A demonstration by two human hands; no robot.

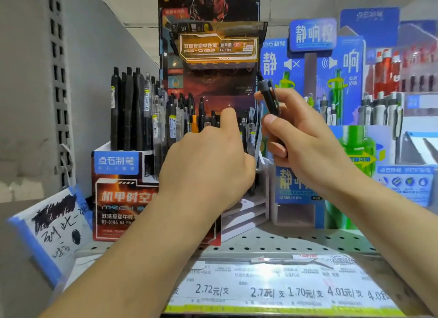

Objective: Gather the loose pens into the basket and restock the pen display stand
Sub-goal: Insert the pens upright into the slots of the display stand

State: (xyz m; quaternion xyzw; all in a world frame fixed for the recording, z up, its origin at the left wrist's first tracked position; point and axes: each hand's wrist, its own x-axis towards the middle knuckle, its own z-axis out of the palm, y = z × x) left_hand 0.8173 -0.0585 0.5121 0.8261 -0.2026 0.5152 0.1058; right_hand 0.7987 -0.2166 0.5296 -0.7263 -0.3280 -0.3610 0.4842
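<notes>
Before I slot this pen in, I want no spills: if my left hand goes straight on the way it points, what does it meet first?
Probably the pens standing in the red display stand, just beyond your left hand; depth is unclear.

the stand (123, 199) looks like printed card with a glossy coat, its header (218, 47) fronted by clear shiny plastic. the pens (132, 109) in it are plastic, some matt black, some clear with paper stickers. the pen (269, 97) in the right hand (305, 140) is matt black plastic. the shelf (284, 244) is grey painted metal, perforated and smooth. the price strip (272, 287) is paper under a glossy plastic cover. the note (54, 223) is matt white paper, scribbled in ink.
</notes>
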